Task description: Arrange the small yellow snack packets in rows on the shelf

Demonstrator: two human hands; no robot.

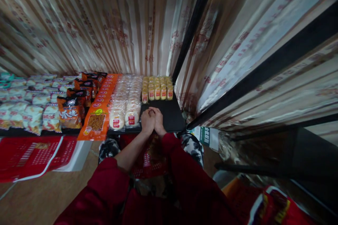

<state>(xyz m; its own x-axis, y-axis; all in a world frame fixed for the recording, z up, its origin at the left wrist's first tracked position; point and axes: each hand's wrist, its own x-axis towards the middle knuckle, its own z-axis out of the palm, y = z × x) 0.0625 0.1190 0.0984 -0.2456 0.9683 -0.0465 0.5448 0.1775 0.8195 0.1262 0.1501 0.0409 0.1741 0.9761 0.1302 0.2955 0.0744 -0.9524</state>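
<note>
My left hand [148, 120] and my right hand [158, 119] are pressed together over the front of a black shelf [174, 114]. Their fingers are curled inward and closed, and whatever lies between them, if anything, is hidden. Just beyond the fingertips stand rows of small yellow wrapped cakes [157, 93] with red and white labels. To the left of my hands lie two columns of round white packaged cakes [132, 112], stacked in clear wrap. An orange snack packet [96, 123] overlaps the shelf's front edge beside them.
Farther left are orange-and-black snack bags [70, 110] and several rows of white snack bags [33, 116]. A red basket [52, 147] sits below the shelf at left. Dark metal posts [194, 24] and stacked printed film [126, 17] rise behind. Red packaging [277, 207] lies at lower right.
</note>
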